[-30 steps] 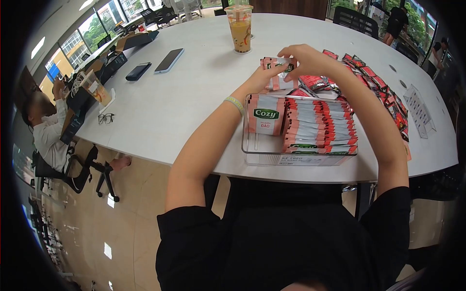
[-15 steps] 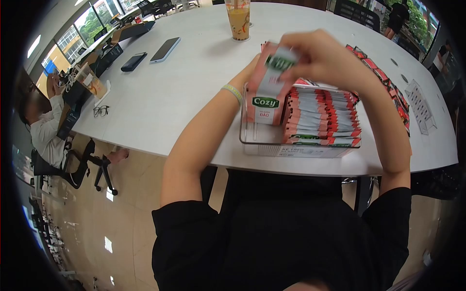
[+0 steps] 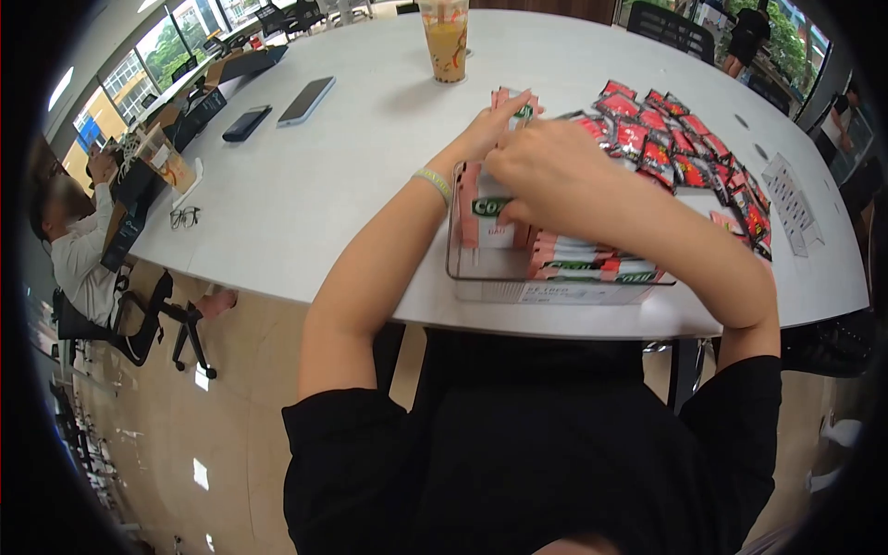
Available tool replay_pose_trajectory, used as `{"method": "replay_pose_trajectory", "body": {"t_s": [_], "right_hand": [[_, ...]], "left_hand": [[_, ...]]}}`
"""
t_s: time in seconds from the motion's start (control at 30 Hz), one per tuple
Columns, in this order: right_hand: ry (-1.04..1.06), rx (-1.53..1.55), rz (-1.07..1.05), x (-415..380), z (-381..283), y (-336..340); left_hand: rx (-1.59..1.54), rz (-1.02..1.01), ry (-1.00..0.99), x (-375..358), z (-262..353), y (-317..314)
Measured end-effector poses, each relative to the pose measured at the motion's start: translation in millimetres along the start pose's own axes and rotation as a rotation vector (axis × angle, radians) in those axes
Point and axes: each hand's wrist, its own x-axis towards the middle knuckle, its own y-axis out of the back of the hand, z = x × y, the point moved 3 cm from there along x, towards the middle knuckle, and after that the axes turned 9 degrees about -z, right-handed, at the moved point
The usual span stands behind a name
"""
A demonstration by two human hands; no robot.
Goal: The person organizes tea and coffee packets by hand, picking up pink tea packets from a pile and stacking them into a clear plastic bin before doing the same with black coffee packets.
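A clear plastic box stands near the table's front edge, with upright rows of pink and silver Cozy tea sachets packed inside. My right hand reaches over the box with curled fingers. They close on a pink Cozy sachet in the left part of the box; its upper end is hidden by the hand. Just behind the box's back left corner, my left hand is closed around more pink sachets, whose tops show past the fingers.
Red and black sachets lie spread right of the box. A clear holed plastic piece lies farther right. A drink cup, a phone, a dark wallet-like item and glasses are on the table. A person sits at left.
My right hand has lowered a pink sachet from above the box into its left part. My left hand keeps its sachets behind the box. More red sachets show now as the right arm is lower.
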Motion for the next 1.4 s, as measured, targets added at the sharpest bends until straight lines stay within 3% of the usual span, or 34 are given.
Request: {"method": "replay_pose_trajectory", "body": {"t_s": [0.17, 0.23, 0.27, 0.37, 0.43, 0.5, 0.6, 0.63, 0.77, 1.0, 1.07, 1.1, 1.17, 1.2, 1.3, 1.4], "right_hand": [[-0.038, -0.102, -0.090, 3.9, -2.5, 9.5], [-0.030, -0.074, -0.121, 2.7, -1.2, 17.2], [-0.037, -0.079, -0.123, 1.2, 3.6, 21.1], [-0.144, 0.072, 0.113, 0.0, 39.8, 38.5], [-0.193, 0.118, 0.156, 3.8, 72.9, 35.8], [-0.115, 0.008, 0.372, 9.2, 102.3, 13.6], [0.021, 0.165, 0.326, 18.2, 119.7, -17.3], [-0.136, 0.277, 0.182, 17.3, 122.8, -20.7], [-0.173, 0.311, 0.284, 13.2, 137.4, -19.6], [-0.291, 0.005, 0.459, -7.5, 108.4, 33.9], [-0.062, 0.291, 0.624, -17.3, 85.3, 51.2], [-0.062, 0.293, 0.624, -20.7, 73.3, 54.9], [-0.066, 0.788, 0.310, -21.6, 51.5, 47.3], [-0.049, 0.867, 0.192, -21.8, 42.0, 38.6], [-0.011, 0.629, 0.072, -19.1, 23.7, 21.4], [0.035, 0.452, 0.036, -12.8, 20.4, 0.6]], "left_hand": [[0.021, -0.041, -0.060, 3.2, -8.8, 5.8], [0.828, -0.100, -0.652, 7.6, -18.8, 14.2], [0.825, -0.105, -0.658, 12.2, -20.2, 15.9], [0.109, -0.054, -0.247, 3.2, -4.9, -1.4], [0.145, -0.063, -0.237, -0.8, 0.3, -1.4], [0.118, -0.014, -0.132, -5.2, 1.5, -1.9], [0.031, 0.008, -0.128, -5.8, 0.8, -5.8], [-0.016, 0.020, -0.124, -4.6, 1.6, -6.3], [-0.096, -0.082, -0.137, -6.6, 6.1, -11.2], [0.006, -0.131, -0.127, -9.4, 12.8, -15.7], [-0.005, -0.176, -0.144, -3.9, 6.8, -8.6], [-0.004, -0.175, -0.142, -5.7, 2.4, -8.7], [0.291, 0.066, -0.315, -15.9, -1.1, -8.1], [0.291, 0.066, -0.314, -21.7, 2.7, -13.0], [0.155, 0.037, -0.074, -38.2, 24.9, -32.7], [0.158, -0.021, -0.013, -13.5, 15.3, -12.1]]}}
